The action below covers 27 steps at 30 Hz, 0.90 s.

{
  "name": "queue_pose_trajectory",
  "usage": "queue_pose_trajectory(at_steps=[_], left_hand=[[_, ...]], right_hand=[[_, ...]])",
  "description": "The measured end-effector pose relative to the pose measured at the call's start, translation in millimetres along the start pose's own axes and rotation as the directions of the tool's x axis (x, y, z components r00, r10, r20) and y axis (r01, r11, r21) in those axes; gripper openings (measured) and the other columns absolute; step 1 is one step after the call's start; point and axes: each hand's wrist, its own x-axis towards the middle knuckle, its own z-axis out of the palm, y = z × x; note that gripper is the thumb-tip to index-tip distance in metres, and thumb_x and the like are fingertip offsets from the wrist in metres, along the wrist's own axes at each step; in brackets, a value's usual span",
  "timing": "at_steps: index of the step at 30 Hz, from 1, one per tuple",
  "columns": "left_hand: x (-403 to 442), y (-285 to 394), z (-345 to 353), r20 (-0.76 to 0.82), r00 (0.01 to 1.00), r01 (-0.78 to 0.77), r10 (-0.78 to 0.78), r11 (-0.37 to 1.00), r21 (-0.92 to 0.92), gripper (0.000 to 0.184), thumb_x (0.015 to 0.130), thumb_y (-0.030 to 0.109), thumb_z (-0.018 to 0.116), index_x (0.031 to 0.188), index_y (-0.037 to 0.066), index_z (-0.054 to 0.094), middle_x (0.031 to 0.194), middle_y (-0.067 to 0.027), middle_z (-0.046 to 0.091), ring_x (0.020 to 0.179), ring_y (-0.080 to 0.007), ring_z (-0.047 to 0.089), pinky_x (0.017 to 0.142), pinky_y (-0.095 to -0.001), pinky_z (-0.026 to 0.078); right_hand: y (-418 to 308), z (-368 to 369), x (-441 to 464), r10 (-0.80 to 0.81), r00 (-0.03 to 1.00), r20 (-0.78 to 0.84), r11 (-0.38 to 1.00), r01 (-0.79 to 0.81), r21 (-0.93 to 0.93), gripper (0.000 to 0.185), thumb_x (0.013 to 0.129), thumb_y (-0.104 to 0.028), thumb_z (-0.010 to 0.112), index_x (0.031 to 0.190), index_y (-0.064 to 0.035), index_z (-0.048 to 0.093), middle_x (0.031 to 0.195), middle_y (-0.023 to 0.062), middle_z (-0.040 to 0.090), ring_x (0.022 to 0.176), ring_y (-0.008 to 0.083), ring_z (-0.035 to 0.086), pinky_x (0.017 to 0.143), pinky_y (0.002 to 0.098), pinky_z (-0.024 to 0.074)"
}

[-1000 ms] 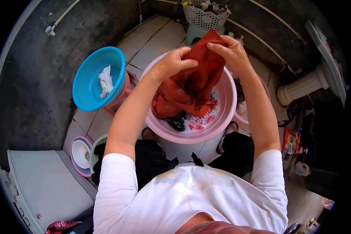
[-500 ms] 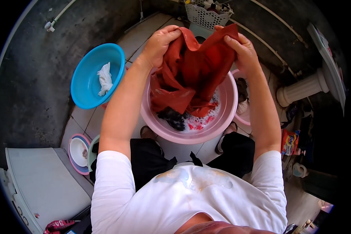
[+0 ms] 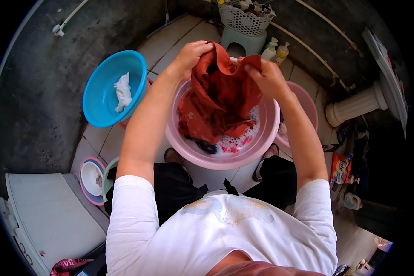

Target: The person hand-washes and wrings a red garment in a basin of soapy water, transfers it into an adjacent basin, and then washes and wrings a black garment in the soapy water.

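A rust-red cloth [image 3: 216, 101] hangs in folds between both hands, its lower part resting in a large pink basin [image 3: 216, 162]. My left hand [image 3: 190, 59] is closed on the cloth's upper left edge. On the upper right edge, my right hand [image 3: 266, 77] pinches the same cloth, above the basin's far right side. Foamy water [image 3: 244, 138] with bright red bits shows at the basin's lower right. A dark cloth [image 3: 207, 146] lies partly under the red one. The fingertips of both hands are partly hidden by the fabric and the hands themselves.
Left is a blue basin [image 3: 93, 94] holding a white cloth [image 3: 123, 92]. Another pink basin [image 3: 308, 102] stands right, beside a pedestal [image 3: 356, 105]. Beyond are a stool [image 3: 244, 41], a basket [image 3: 244, 22] and bottles [image 3: 281, 53]. A white lidded appliance [image 3: 50, 216] is at lower left.
My hands first spread apart along the cloth's edge, opening it out. Since then both have lowered, my right hand also shifting left, and the cloth has sunk toward the basin.
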Motion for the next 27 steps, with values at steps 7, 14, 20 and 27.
queue_pose_trajectory(at_steps=[7,14,20,27], left_hand=[[-9,-4,4,0.093,0.991,0.105,-0.099,0.993,-0.057,0.026,0.088,0.023,0.053,0.101,0.001,0.058,0.097,-0.0075,0.062,0.085,-0.0137,0.059,0.073,-0.0284,0.050],[0,-7,29,0.204,0.973,0.100,-0.104,0.994,0.034,0.027,0.090,0.025,0.049,0.102,0.001,0.056,0.096,-0.0057,0.060,0.084,-0.0126,0.058,0.076,-0.0267,0.049],[-15,-23,26,0.174,0.983,-0.113,0.062,0.948,0.298,0.040,0.073,0.013,0.066,0.106,-0.001,0.047,0.096,-0.0082,0.057,0.082,-0.0138,0.056,0.073,-0.0260,0.047],[-32,-76,-14,-0.130,0.955,-0.099,0.268,0.697,0.710,0.022,0.068,0.012,0.060,0.086,0.003,0.052,0.076,-0.0100,0.058,0.072,-0.0231,0.055,0.065,-0.0320,0.043]], right_hand=[[4,-14,16,0.553,0.826,-0.110,0.316,-0.085,0.945,0.027,0.085,-0.016,0.053,0.105,0.0015,0.054,0.105,0.0124,0.060,0.098,0.0229,0.057,0.088,0.0337,0.0440],[-15,25,4,0.123,0.992,-0.030,0.743,-0.072,0.665,0.041,0.072,-0.020,0.070,0.104,0.0026,0.055,0.094,0.0061,0.060,0.088,0.0136,0.055,0.079,0.0272,0.0432],[-3,2,13,0.116,0.993,0.026,0.924,-0.118,0.363,0.020,0.069,-0.014,0.069,0.081,-0.0014,0.059,0.073,-0.0002,0.056,0.069,0.0091,0.050,0.063,0.0256,0.0414],[5,-13,12,0.150,0.984,-0.102,0.886,-0.088,0.455,0.018,0.070,-0.016,0.068,0.077,-0.0017,0.060,0.070,0.0001,0.057,0.068,0.0094,0.051,0.064,0.0259,0.0413]])
